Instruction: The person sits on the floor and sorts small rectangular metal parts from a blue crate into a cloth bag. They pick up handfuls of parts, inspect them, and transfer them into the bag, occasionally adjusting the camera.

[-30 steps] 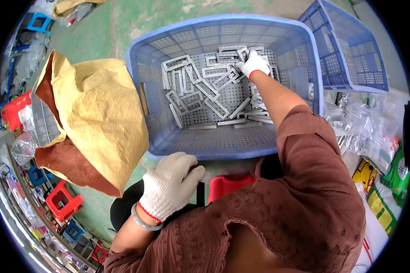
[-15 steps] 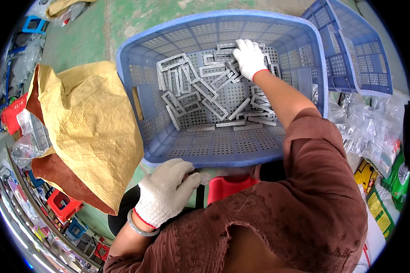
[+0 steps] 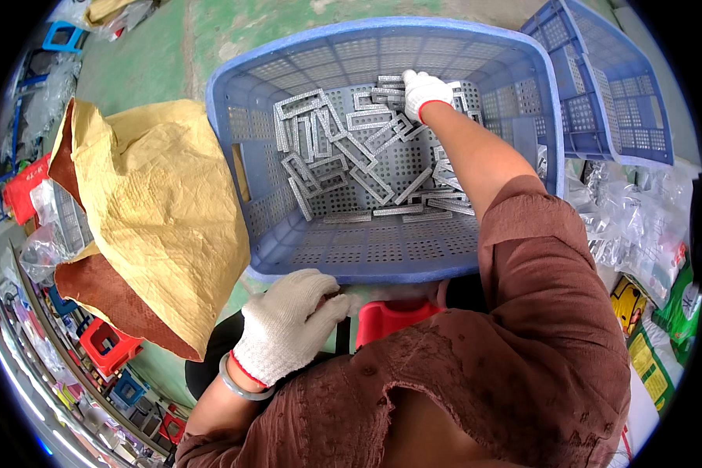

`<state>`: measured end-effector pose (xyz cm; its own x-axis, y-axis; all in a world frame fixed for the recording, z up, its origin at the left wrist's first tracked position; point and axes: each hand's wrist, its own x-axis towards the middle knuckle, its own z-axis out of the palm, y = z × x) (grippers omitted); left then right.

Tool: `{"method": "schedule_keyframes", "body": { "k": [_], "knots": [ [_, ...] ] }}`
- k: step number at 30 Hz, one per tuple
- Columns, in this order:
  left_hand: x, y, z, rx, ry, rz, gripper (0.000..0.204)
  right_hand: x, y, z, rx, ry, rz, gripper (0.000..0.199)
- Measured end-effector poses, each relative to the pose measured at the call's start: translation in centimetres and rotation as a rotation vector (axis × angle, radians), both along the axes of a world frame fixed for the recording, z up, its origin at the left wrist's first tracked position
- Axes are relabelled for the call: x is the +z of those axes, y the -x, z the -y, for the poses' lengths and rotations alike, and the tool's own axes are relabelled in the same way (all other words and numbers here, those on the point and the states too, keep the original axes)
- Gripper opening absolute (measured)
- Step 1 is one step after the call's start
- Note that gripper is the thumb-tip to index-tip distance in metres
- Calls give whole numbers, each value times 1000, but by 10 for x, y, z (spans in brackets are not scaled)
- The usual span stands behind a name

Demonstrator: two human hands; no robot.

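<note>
A blue perforated plastic basket (image 3: 382, 274) stands in front of me with several silvery rectangular metal frames (image 3: 370, 187) scattered over its bottom. My right hand (image 3: 426, 92), in a white knit glove, reaches in at the far side, among the frames there. Its fingers are curled down and closed; what they hold is hidden under the glove. Just outside the near rim is my left hand (image 3: 285, 321), gloved too, with fingers loosely bent and a gap to the thumb. I see nothing held in it.
A yellow woven sack (image 3: 160, 210) with a reddish-brown inside stands against the basket's left side. Another blue basket (image 3: 600, 86) is at the far right, above clear plastic bags (image 3: 639, 210). A red stool (image 3: 390, 320) sits below the near rim; shelving (image 3: 47, 343) lines the left.
My right hand has shifted slightly at the far side of the basket, and its fingers have curled in. My left hand stays by the near rim.
</note>
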<state>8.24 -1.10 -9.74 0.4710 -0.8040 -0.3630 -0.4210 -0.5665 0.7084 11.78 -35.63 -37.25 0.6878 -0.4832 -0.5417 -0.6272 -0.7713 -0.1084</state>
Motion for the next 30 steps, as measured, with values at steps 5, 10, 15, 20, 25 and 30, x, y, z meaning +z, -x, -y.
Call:
{"method": "schedule_keyframes", "body": {
  "k": [5, 10, 15, 20, 25, 30],
  "knots": [
    [-1, 0, -1, -17, -1, -8, 11, -4, 11, -8, 207, 316, 59, 31],
    [-2, -1, -1, -49, 4, 12, 12, -17, 17, 5, 160, 96, 117, 38],
    [1, -4, 2, -27, -39, -23, 14, 7, 4, 1, 139, 75, -64, 58],
    [0, -5, 1, -32, -30, -5, 14, -3, -1, 10, 110, -4, -114, 55],
    [3, -5, -6, -34, -30, 4, 13, -7, 7, 10, 214, 59, -80, 53],
    [3, -1, -13, -1, -17, 27, 13, 22, 5, 5, 116, -80, -175, 52]
  ]
}}
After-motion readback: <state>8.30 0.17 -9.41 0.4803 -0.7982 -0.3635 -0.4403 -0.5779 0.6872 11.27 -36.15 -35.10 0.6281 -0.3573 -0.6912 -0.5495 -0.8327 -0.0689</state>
